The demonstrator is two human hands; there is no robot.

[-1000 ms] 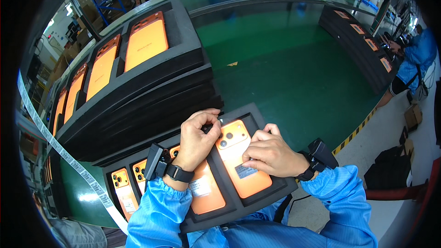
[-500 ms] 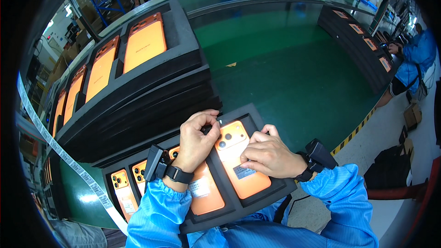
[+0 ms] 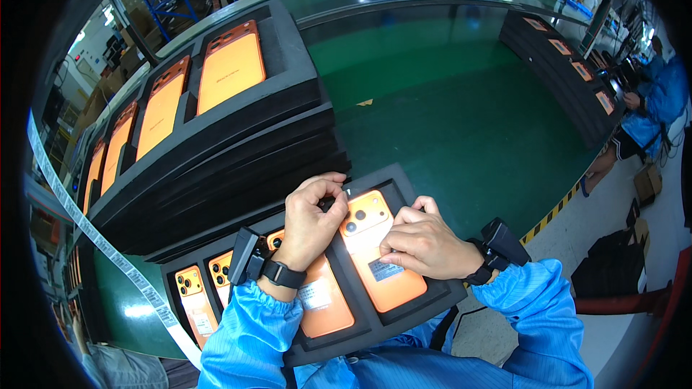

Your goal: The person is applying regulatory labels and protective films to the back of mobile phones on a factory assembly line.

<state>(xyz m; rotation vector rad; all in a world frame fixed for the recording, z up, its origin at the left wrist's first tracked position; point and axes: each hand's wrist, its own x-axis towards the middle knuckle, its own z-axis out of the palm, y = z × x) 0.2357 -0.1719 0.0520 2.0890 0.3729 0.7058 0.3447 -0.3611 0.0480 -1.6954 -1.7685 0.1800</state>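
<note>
An orange phone lies back up in a slot of the black foam tray in front of me, its camera block at the far end. A silvery label sits on its lower half. My right hand is closed over the phone's right side, curled fingertips at the label's upper edge; whatever they pinch is hidden. At the camera end, my left hand is closed in a pinch beside the phone's upper left corner, and I cannot make out what is in it. Another labelled orange phone lies below my left wrist.
Stacked black foam trays with larger orange phone boxes rise at the far left. A long printed label strip hangs along the left. Across the green table stands another tray stack, with a co-worker in blue beside it.
My hands stay in nearly the same place over the phone. The view has shifted slightly. At the far right, the co-worker's arm and leg have moved.
</note>
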